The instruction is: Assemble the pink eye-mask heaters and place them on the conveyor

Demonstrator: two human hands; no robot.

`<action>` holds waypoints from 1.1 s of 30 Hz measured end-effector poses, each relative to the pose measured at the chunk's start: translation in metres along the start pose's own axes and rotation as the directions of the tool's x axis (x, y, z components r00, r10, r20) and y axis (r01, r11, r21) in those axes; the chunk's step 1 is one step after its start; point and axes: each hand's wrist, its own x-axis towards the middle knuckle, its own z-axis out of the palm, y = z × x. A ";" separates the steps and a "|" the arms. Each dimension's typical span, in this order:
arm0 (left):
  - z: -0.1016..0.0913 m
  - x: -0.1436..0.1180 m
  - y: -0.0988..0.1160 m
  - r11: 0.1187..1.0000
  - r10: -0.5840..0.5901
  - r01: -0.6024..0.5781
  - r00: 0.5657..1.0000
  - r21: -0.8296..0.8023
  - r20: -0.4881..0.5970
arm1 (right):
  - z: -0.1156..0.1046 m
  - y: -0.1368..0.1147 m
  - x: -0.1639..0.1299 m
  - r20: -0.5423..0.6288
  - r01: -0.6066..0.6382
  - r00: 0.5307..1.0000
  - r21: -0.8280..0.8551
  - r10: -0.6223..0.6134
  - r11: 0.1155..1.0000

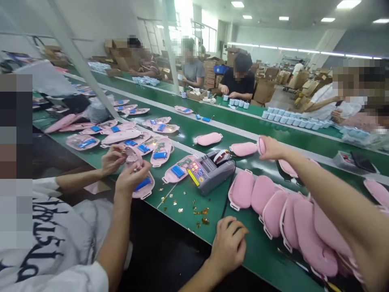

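Observation:
My right hand [270, 148] reaches over the bench with its fingers closed on a pink padded case [261, 145], seen nearly edge-on. Just left of it lies another pink case [243, 149] on the conveyor. At the bench's front edge is my left hand [229, 239], back upward, its fingers loosely bent and apart. An amber tint shows at one fingertip; I cannot tell whether it is tape. Nearby stands a grey tape dispenser [209, 170] with a lit red display. Scraps of amber tape [202, 211] are scattered between it and my left hand.
Overlapping pink cases [288, 215] cover the bench at right. On the left, a co-worker's hands [127, 166] hold a pink part among open pink shells [176, 170] with blue batteries. Across the conveyor, people sit by rows of light-blue cups [291, 118]. A slanted post [75, 61] rises at left.

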 end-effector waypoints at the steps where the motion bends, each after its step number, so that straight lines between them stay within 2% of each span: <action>1: -0.004 0.002 0.001 0.999 -0.032 0.032 0.999 -0.044 0.006 | -0.013 -0.002 -0.013 -0.001 0.013 1.000 0.030 -0.013 0.999; 3: -0.013 0.004 0.007 0.982 -0.107 0.111 0.994 -0.154 0.031 | -0.031 -0.011 -0.052 0.021 0.055 0.998 0.102 -0.057 0.993; 4: -0.018 0.004 0.012 0.960 -0.145 0.153 0.988 -0.234 0.052 | -0.036 -0.019 -0.078 0.033 0.106 0.993 0.162 -0.112 0.981; 5: -0.024 0.002 0.017 0.919 -0.168 0.186 0.982 -0.347 0.081 | -0.038 -0.031 -0.107 0.022 0.191 0.978 0.293 -0.207 0.937; 7: -0.035 -0.009 0.032 0.752 -0.184 0.243 0.970 -0.613 0.160 | -0.035 -0.062 -0.167 0.007 0.266 0.945 0.564 -0.326 0.782; 8: -0.040 -0.017 0.041 0.660 -0.196 0.274 0.962 -0.700 0.193 | -0.028 -0.077 -0.195 -0.015 0.259 0.942 0.672 -0.336 0.694; 9: -0.044 -0.027 0.049 0.583 -0.210 0.310 0.950 -0.751 0.230 | -0.017 -0.091 -0.221 -0.034 0.238 0.944 0.763 -0.330 0.601; 11: -0.049 -0.048 0.061 0.478 -0.261 0.411 0.910 -0.776 0.321 | 0.019 -0.108 -0.261 -0.005 0.124 0.960 0.904 -0.280 0.409; 14: -0.051 -0.074 0.064 0.295 -0.349 0.578 0.806 -0.761 0.478 | 0.095 -0.117 -0.292 0.051 -0.042 0.996 0.993 -0.078 0.114; 15: -0.051 -0.080 0.061 0.221 -0.381 0.627 0.761 -0.747 0.526 | 0.121 -0.119 -0.298 0.074 -0.075 0.997 0.995 0.024 0.064; 16: -0.052 -0.084 0.058 0.152 -0.412 0.666 0.714 -0.730 0.565 | 0.143 -0.121 -0.303 0.107 -0.114 0.987 0.992 0.122 0.052; 17: -0.053 -0.088 0.054 0.097 -0.436 0.700 0.669 -0.707 0.602 | 0.162 -0.125 -0.307 0.137 -0.154 0.969 0.986 0.205 0.069; 19: -0.055 -0.093 0.047 0.037 -0.485 0.758 0.583 -0.651 0.651 | 0.187 -0.133 -0.314 0.146 -0.212 0.936 0.960 0.319 0.184; 22: -0.060 -0.099 0.044 0.060 -0.549 0.830 0.491 -0.554 0.677 | 0.196 -0.142 -0.319 -0.034 -0.161 0.926 0.865 0.375 0.476; 24: -0.063 -0.100 0.045 0.093 -0.570 0.847 0.476 -0.523 0.670 | 0.192 -0.145 -0.317 -0.182 -0.101 0.916 0.760 0.359 0.642; 26: -0.065 -0.099 0.048 0.138 -0.570 0.850 0.489 -0.509 0.661 | 0.187 -0.146 -0.313 -0.253 -0.079 0.906 0.688 0.340 0.722; 30: -0.067 -0.093 0.052 0.220 -0.570 0.857 0.501 -0.467 0.651 | 0.179 -0.150 -0.298 -0.268 -0.076 0.917 0.608 0.295 0.790; 33: -0.069 -0.094 0.050 0.247 -0.577 0.861 0.499 -0.444 0.647 | 0.174 -0.156 -0.282 -0.208 -0.146 0.933 0.524 0.293 0.839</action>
